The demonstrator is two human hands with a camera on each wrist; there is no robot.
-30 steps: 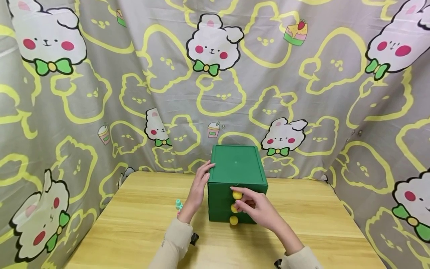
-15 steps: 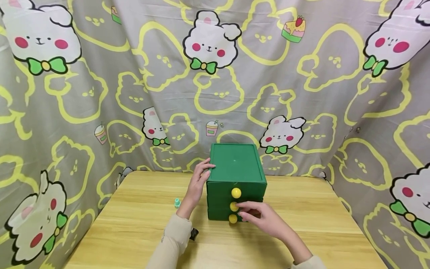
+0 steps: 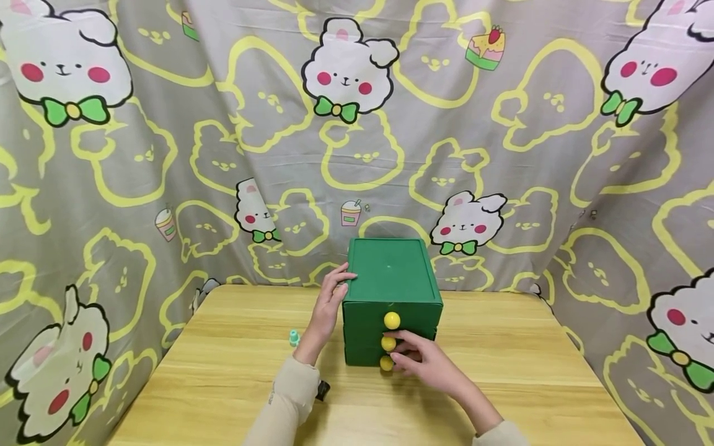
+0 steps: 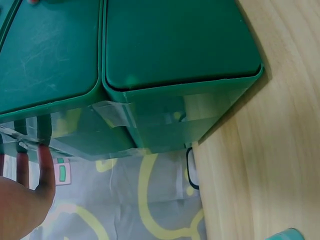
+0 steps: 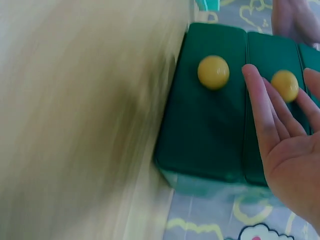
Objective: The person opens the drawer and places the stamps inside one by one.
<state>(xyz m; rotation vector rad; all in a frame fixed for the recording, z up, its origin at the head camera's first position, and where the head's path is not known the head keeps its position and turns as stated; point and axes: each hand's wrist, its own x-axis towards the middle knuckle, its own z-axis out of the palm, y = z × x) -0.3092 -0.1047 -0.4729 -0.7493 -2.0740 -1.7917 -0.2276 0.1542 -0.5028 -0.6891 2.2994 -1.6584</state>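
Drawers of the small green chest [image 3: 390, 310] are all closed, each front flush and carrying a yellow knob; nothing shows what, if anything, they hold. Nearest the viewer, the right hand [image 3: 426, 365] reaches to the chest's front with fingers relaxed and nearly straight, gripping nothing: its fingertips lie against the fronts between the middle knob [image 3: 388, 342] and the bottom knob [image 3: 387, 363], as the right wrist view shows [image 5: 285, 145]. In my judgement the knobs are small, round and smooth, so a loose pinch could slip off one, and with two knobs so close to the fingertips the wrong drawer could be caught. The chest looks light on the wooden surface [image 3: 223, 371], so a hard pull could drag or tip it forward. Against that, the left hand [image 3: 329, 303] rests with straight fingers on the chest's top left edge, beyond the right hand. A small teal object [image 3: 294, 337] stands just left of that wrist and could be knocked.
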